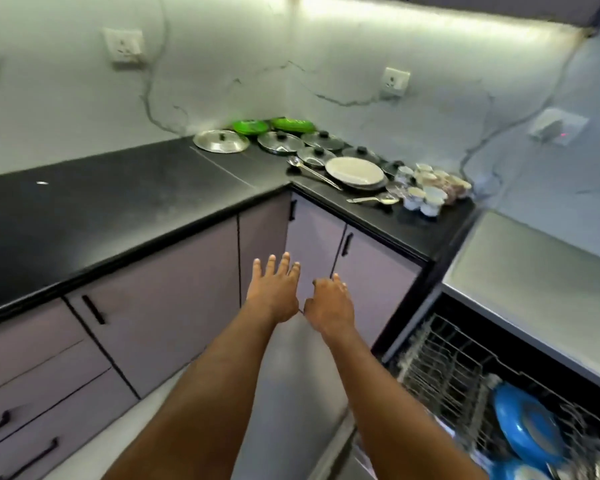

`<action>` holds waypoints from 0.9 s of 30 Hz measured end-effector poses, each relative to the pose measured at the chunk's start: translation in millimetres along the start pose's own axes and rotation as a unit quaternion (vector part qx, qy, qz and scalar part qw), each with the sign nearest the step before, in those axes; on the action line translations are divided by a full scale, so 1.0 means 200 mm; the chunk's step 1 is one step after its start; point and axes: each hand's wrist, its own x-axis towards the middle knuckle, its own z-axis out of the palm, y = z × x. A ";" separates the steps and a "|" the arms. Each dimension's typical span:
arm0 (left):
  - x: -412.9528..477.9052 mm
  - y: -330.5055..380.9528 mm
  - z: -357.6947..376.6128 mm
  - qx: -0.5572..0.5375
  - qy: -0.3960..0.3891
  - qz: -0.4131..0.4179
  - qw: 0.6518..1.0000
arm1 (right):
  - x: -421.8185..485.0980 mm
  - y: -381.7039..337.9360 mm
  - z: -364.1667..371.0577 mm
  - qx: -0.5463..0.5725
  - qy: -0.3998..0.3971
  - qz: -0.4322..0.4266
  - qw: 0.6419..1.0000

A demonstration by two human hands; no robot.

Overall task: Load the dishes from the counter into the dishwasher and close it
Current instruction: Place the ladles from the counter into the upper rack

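Observation:
Dishes crowd the corner of the black counter (pixel 118 209): a steel lid (pixel 221 141), two green plates (pixel 250 127), several dark glass lids (pixel 280 141), a white plate (pixel 354 171), a ladle (pixel 312 173), a flat serving spoon (pixel 373 200) and several small cups (pixel 426 188). At the lower right the dishwasher rack (pixel 444 368) is pulled out, with blue plates (pixel 525 427) standing in it. My left hand (pixel 274 289) is stretched forward, fingers spread, holding nothing. My right hand (pixel 329 303) is beside it, fingers loosely bent, empty. Both are below the counter edge, in front of the cabinet doors.
Mauve cabinet doors (pixel 174 306) with black handles run under the counter. A steel-grey top (pixel 534 271) lies above the dishwasher at the right. Wall sockets (pixel 123 46) sit on the marbled backsplash. The left stretch of the counter is bare.

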 end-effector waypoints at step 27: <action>1.51 -0.48 -0.12 0.009 -0.075 -0.030 0.997 | 1.68 -0.01 0.21 0.012 -0.053 0.003 0.999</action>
